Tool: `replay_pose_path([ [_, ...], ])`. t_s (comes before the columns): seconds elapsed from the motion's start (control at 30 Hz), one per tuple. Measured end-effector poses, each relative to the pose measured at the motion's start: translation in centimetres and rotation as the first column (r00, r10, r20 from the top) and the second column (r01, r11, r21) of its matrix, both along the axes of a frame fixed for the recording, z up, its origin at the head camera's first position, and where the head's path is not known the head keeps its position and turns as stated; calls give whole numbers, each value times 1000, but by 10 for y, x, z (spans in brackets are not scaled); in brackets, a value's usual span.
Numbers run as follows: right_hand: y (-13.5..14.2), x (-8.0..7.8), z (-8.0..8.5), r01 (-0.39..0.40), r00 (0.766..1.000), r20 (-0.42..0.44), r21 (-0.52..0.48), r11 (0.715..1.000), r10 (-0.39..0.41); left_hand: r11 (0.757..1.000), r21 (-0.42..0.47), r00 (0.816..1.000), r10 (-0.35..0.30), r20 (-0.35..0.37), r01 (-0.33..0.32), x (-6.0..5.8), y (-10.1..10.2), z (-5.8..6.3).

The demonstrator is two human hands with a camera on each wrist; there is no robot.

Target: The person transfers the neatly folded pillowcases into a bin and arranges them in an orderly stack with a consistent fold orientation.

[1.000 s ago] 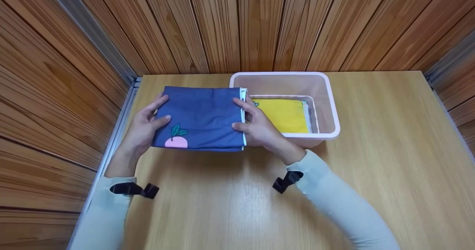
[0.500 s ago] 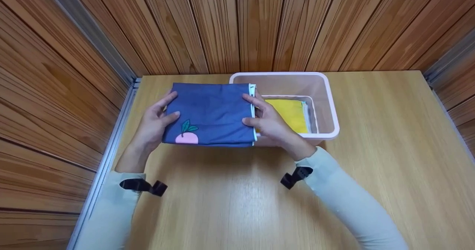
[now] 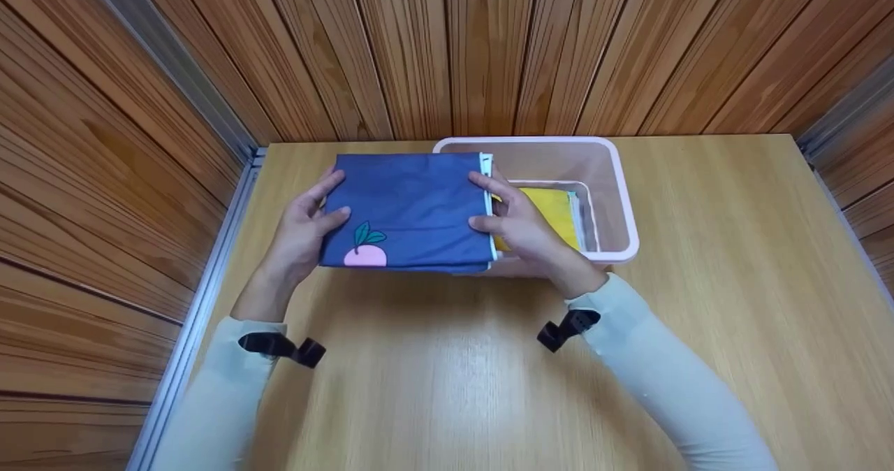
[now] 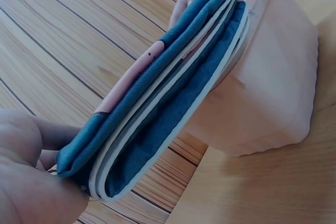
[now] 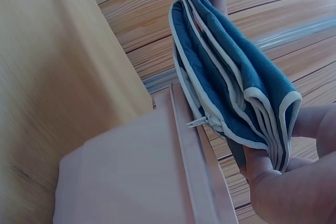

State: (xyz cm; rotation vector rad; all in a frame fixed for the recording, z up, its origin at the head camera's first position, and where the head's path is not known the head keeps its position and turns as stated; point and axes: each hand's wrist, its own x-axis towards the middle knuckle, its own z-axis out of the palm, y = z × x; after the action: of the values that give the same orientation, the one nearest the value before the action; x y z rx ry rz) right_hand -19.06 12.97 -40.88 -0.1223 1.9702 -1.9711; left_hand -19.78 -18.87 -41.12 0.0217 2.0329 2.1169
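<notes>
A folded dark-blue cushion cover [image 3: 412, 198], printed with a pink fruit and green leaves, is held flat above the table by both hands. My left hand [image 3: 300, 223] pinches its left edge, thumb on top and the other fingers partly underneath. At the pale-edged right side, my right hand [image 3: 524, 223] grips the stacked layers the same way. In the right wrist view, a small zip pull [image 5: 198, 123] shows on the white piping. The cover's right part overlaps a pale pink plastic box [image 3: 621, 198], inside which lies a folded yellow cloth [image 3: 555, 209], partly hidden.
The box stands at the back of the light wooden table [image 3: 733, 282], close to the wood-panelled wall [image 3: 482, 52]. A metal rail [image 3: 209, 282] runs along the table's left edge. Black wrist cameras stick out from both sleeves.
Both hands have carried the folded blue cover to the right and slightly farther back, so it hides more of the box and the yellow cloth. The grip looks the same.
</notes>
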Motion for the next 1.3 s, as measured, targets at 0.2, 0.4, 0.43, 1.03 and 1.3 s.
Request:
replay_pose_path([
  [0.2,8,-2,3,-4,1000,-6,25,1000,5,1000,-2,1000,6,18,-6,-1,7,1],
  [0.4,18,-4,6,8,1000,9,55,998,-9,1000,22,1000,0,4,0,-3,17,1],
  [0.43,20,-5,6,10,1000,10,51,999,-10,1000,29,1000,-3,-1,3,-3,19,1],
  [1.03,53,-9,11,30,1000,-3,57,998,-30,998,68,1000,1,13,-2,-12,52,5],
  [1.3,68,-11,17,37,999,2,74,997,-37,995,102,1000,-14,15,12,-16,67,4],
])
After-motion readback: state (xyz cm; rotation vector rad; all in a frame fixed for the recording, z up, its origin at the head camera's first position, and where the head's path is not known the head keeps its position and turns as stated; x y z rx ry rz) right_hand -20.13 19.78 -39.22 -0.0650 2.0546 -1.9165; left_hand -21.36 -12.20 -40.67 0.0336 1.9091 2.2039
